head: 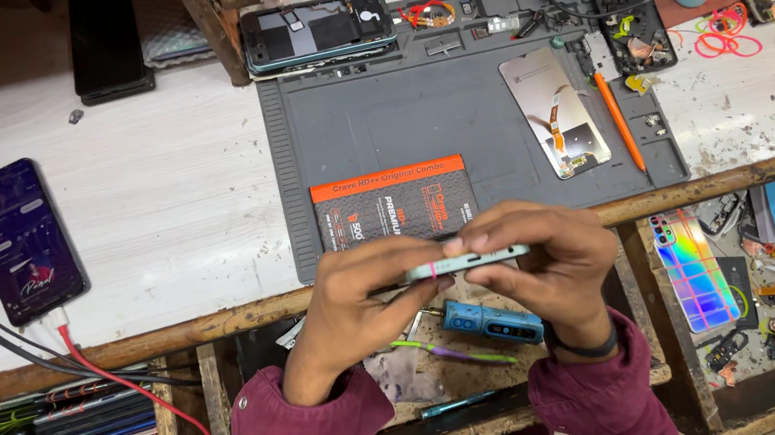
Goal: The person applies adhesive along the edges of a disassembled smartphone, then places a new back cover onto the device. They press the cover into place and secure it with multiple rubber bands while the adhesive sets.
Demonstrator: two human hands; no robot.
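Worn white-painted wooden workbench (153,200) with a rough timber front edge is serving as the work surface, seen from above. Nearest the camera, two maroon sleeves (306,431) are reaching forward over an open drawer, where a blue cylindrical tool (491,322) is lying just beneath the hands. Left hand (358,297) and right hand (545,261) are both closing around a slim pale-green smartphone (465,262), held edge-on and roughly level above the bench's front edge; fingers and thumbs are pinching its long sides from each end. A black band (583,350) is sitting on the right wrist. Just beyond the hands, a black and orange flat box (393,201) is resting on the grey rubber repair mat (433,110). Farther along the mat, a detached phone display panel (555,111) is lying beside an orange pen-shaped tool (618,119). At the mat's far edge, an opened dark phone (318,30) is lying flat. Well to the left, a lit phone (23,238) is charging on a red cable (128,380).
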